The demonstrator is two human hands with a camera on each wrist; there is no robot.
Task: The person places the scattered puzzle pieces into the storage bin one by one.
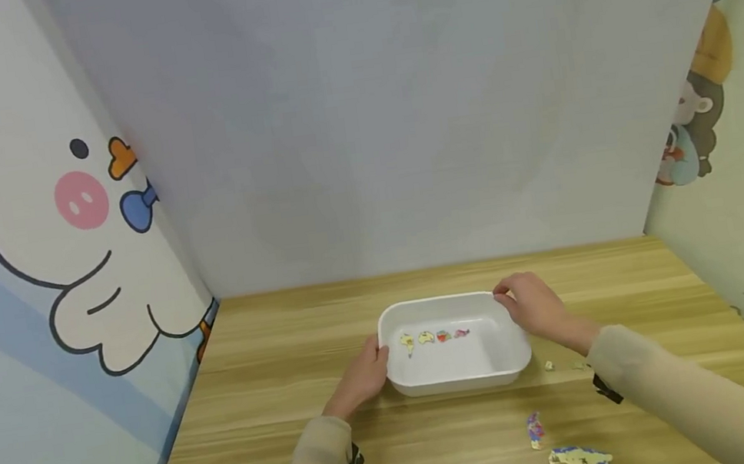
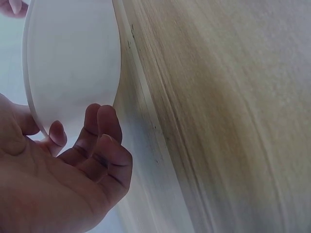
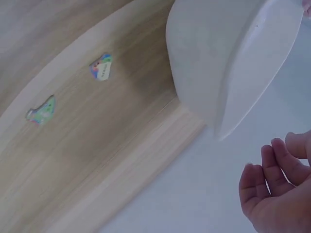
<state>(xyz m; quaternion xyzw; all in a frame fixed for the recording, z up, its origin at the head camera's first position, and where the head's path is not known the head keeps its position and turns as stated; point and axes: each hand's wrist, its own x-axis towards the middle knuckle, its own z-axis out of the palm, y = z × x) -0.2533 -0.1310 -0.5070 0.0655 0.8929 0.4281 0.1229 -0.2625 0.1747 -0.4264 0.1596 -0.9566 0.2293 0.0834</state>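
Observation:
My left hand grips the left end of a white rectangular tray, thumb at the rim and fingers curled along the outside. In the left wrist view those fingers lie against the smooth outer wall. Inside the tray, several small flat coloured pieces with irregular outlines lie in a row towards the left. At the far right corner is my right hand, overlapping the rim in the head view. The right wrist view shows its fingers loosely bent, apart from the tray wall, nothing visible between them.
More flat pieces lie on the wooden table: a purple-red one and a long yellow-blue one in front, and a small pale one beside the tray. A grey-white curtain hangs behind the table.

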